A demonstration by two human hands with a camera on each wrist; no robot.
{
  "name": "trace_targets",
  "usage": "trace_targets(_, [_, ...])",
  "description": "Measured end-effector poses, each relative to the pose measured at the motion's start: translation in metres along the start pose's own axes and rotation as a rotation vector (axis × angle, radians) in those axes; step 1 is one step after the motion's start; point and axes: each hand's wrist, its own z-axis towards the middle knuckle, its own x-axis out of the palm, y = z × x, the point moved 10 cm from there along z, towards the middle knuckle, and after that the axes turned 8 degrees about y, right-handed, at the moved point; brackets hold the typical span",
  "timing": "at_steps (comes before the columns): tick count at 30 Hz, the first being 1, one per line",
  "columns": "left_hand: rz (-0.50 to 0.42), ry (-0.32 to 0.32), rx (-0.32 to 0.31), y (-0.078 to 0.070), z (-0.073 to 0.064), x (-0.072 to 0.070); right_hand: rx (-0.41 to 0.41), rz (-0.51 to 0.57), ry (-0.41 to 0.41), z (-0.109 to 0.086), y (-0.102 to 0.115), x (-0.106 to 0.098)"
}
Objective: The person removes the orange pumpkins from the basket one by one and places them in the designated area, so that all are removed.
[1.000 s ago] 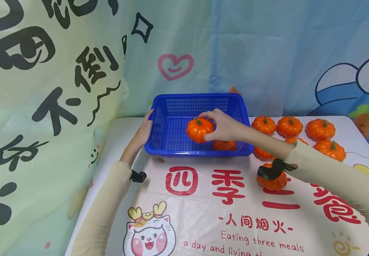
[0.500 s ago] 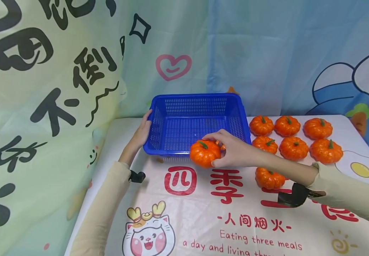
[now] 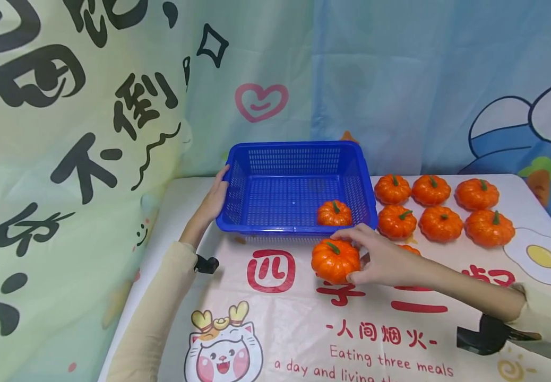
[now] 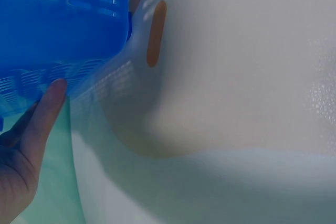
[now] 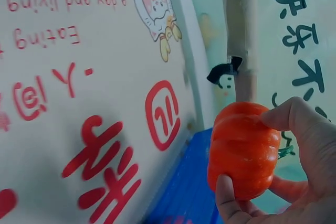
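Note:
My right hand grips a small orange pumpkin with a green stem, just in front of the blue basket. In the right wrist view, the thumb and fingers of the right hand pinch this pumpkin from both sides. My left hand rests against the basket's left side. The left wrist view shows the left hand with straight fingers touching the outside of the basket's wall. Another pumpkin sits inside the basket, in its front right corner.
Several pumpkins stand in two rows on the table to the basket's right, among them a front one. Behind my right hand, a further pumpkin is mostly hidden. A printed cloth backdrop hangs close behind the basket.
My right hand has carried the pumpkin out of the basket, over its front edge and toward me, then to the right. The left hand has stayed at the basket's side.

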Motion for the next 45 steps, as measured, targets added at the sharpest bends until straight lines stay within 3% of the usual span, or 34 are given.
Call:
trace_targets(6, [0.014,-0.007,-0.002,0.002,-0.001,0.003,0.069,-0.01,-0.076,-0.036,-0.028,-0.015])
trace_targets(14, [0.033,-0.018,-0.017,0.001,-0.004,-0.005,0.22,-0.023,-0.211,-0.077,-0.086,-0.043])
trace_targets(19, [-0.006,0.015,-0.034,-0.015,-0.013,-0.005,0.309,-0.078,-0.289,-0.103,-0.124,-0.059])
trace_targets(23, [0.007,0.017,-0.029,-0.034,-0.022,-0.004,0.323,-0.099,-0.335,-0.117,-0.149,-0.066])
trace_targets(28, [0.002,0.016,-0.023,-0.035,-0.021,-0.004,0.306,-0.119,-0.357,-0.125,-0.172,-0.073])
trace_targets(37, [0.027,-0.007,-0.008,0.0,0.0,-0.001,0.358,-0.123,-0.319,-0.12,-0.211,-0.056])
trace_targets(45, [0.039,-0.01,0.0,-0.001,0.001,0.0,0.407,-0.143,-0.252,-0.117,-0.223,-0.043])
